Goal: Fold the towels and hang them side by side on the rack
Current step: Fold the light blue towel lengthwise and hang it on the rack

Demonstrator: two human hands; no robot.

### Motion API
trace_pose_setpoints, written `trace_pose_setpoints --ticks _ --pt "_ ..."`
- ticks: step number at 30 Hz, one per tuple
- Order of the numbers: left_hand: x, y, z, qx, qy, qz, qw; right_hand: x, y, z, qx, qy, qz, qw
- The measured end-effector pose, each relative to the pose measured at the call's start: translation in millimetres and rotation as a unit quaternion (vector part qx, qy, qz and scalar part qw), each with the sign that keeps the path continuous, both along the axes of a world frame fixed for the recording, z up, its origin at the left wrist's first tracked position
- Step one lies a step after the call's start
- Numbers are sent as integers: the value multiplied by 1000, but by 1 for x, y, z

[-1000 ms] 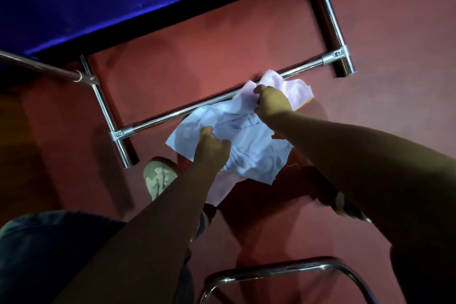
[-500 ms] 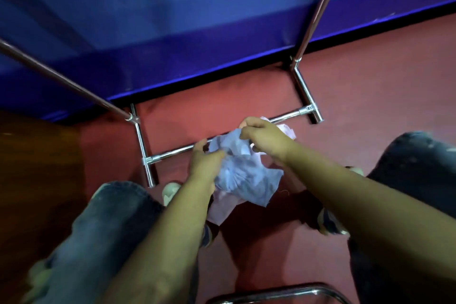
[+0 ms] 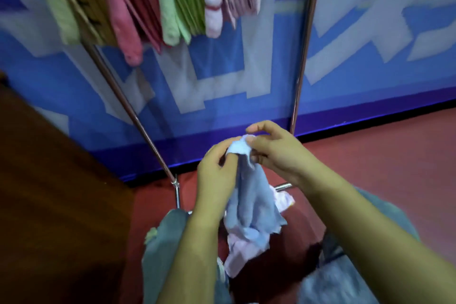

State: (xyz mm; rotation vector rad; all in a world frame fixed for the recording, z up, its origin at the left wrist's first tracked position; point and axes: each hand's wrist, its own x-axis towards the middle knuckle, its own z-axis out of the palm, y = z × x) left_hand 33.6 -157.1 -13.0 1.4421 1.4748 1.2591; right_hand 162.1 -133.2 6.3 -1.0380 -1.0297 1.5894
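Observation:
A crumpled light-blue towel (image 3: 251, 202) with a pale pink underside hangs in front of me, bunched at the top. My left hand (image 3: 217, 175) pinches its upper left edge, and my right hand (image 3: 274, 150) grips the top corner close beside it. The metal rack rises behind, with a slanted left pole (image 3: 128, 108) and a right pole (image 3: 304, 44). Several folded towels (image 3: 172, 0) in green, pink, tan and striped white hang side by side at the top left of the rack.
A blue wall with pale shapes (image 3: 370, 57) stands behind the rack. The floor (image 3: 385, 145) is red. A dark brown wooden surface (image 3: 54, 205) fills the lower left. My knees in grey jeans (image 3: 162, 237) show below the towel.
The view has tilted up from the floor to the rack's hanging towels. Both hands have lifted the blue towel off the low bar and drawn together at its top.

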Motion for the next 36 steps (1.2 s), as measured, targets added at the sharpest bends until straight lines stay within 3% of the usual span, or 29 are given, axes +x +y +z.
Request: trace_pose_setpoints --ticks 4,10,16,20,25,28,36 --pt "-2 -8 62 58 2 6 998 -5 -24 50 116 -58 23 991" --pt "5 -15 126 69 -24 -7 997 -5 -40 107 244 -151 7 958" --pt "1 -6 149 69 -42 -43 996 12 -37 132 298 -269 21 915" --pt "-2 -1 159 83 -32 -55 994 16 -29 139 340 -328 -35 881" --pt "-24 8 149 94 48 -75 992 24 -14 147 358 -307 -127 873" --pt "-42 12 132 53 109 -89 989 27 -9 148 343 -243 -173 891" --pt "-89 16 105 -20 94 -23 995 48 -3 165 271 -108 -259 921"
